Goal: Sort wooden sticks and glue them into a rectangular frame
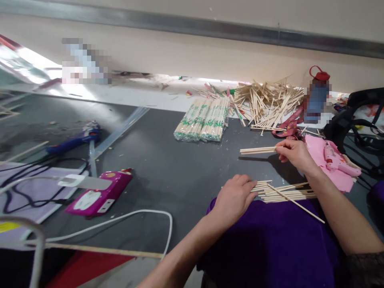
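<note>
A small bundle of thin wooden chopsticks point(257, 151) is pinched at its right end between the thumb and fingers of my right hand point(293, 153), just above the grey table. My left hand point(237, 196) lies palm down over the left ends of more loose chopsticks point(288, 195) at the table's front edge. Its thumb is apart from its fingers, and what lies under the palm is hidden. One single chopstick point(297, 204) crosses that row at a slant, its lower end over the purple cloth point(270, 240) on my lap.
Wrapped chopstick packs point(201, 120) lie beyond my hands, with a heap of loose sticks point(270, 100) behind. At right, a pink glue gun point(339, 162) rests on pink material. At left are a blue glue gun point(75, 140), a magenta power box point(100, 194) and cables.
</note>
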A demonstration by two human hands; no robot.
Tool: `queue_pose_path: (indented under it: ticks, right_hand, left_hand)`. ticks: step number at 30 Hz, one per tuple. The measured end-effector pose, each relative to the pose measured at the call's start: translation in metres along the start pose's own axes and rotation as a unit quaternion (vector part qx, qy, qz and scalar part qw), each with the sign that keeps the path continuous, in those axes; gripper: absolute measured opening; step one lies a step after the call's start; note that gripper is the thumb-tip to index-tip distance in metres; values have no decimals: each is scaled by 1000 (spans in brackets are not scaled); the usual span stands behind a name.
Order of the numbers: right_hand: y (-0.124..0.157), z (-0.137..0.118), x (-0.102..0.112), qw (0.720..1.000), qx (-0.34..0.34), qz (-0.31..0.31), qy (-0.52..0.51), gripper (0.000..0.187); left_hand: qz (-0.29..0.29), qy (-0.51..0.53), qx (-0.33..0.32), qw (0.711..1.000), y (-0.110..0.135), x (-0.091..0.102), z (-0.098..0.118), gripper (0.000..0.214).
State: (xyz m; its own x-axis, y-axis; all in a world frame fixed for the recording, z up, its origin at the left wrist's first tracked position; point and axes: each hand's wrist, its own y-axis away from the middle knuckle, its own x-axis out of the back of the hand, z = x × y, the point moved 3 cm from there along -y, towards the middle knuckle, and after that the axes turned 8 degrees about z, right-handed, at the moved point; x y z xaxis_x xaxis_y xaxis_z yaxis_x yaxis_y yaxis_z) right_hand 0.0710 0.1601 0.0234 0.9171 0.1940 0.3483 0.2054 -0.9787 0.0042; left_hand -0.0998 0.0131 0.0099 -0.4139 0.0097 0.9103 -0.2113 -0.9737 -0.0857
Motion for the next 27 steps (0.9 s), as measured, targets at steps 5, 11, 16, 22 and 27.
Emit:
queue_pose_path:
  ticks: [5, 11, 16, 22, 27]
  right_hand:
    - [3, 6, -2, 1000, -7, -17, 22, 18]
    - [2, 7, -1, 1000, -17, -5, 12, 18]
    - [4, 0, -4, 990, -72, 27, -118, 20]
    - [12, -7, -19, 978, -97, 18, -186, 23]
    - [10, -15, -28, 985, -106, -16, -134, 16]
  left_hand:
    - [-1, 35, -32, 999, 9, 1, 7, 36]
    - [16, 113, -9, 993, 5, 14, 4, 27]
    - [125, 354, 230, 898, -30, 29, -18, 17]
    - [171, 712, 338, 591, -80, 15, -14, 12]
    - [191, 720, 349, 569, -102, 15, -22, 9]
